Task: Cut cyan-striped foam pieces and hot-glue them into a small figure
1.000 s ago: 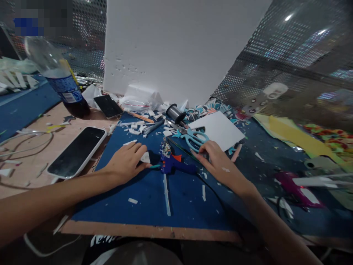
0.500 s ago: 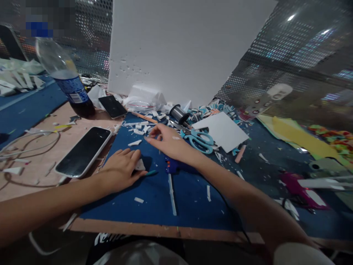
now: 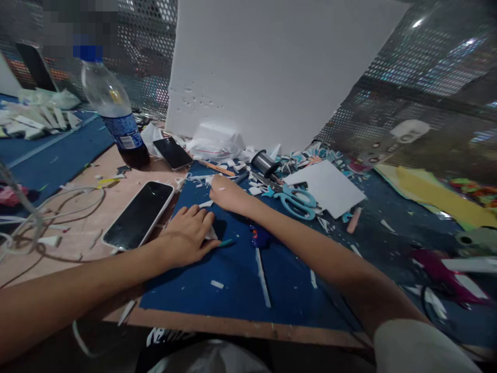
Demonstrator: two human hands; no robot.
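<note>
White, a small piece (image 3: 212,234) is held under the left hand (image 3: 188,234), a teal strip (image 3: 227,242) pointed rightward at its thumb; the right hand (image 3: 228,195) is curled farther forward, and whether anything is grasped there cannot be told.

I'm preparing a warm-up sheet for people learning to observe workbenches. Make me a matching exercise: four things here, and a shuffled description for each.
1. left hand
2. scissors
3. glue gun
4. bottle

A. translucent stick jutting out
B. dark liquid at the bottom
C. light blue handles
D. over a white piece

Pairs: 1-D, 2-C, 3-A, 4-B
</note>
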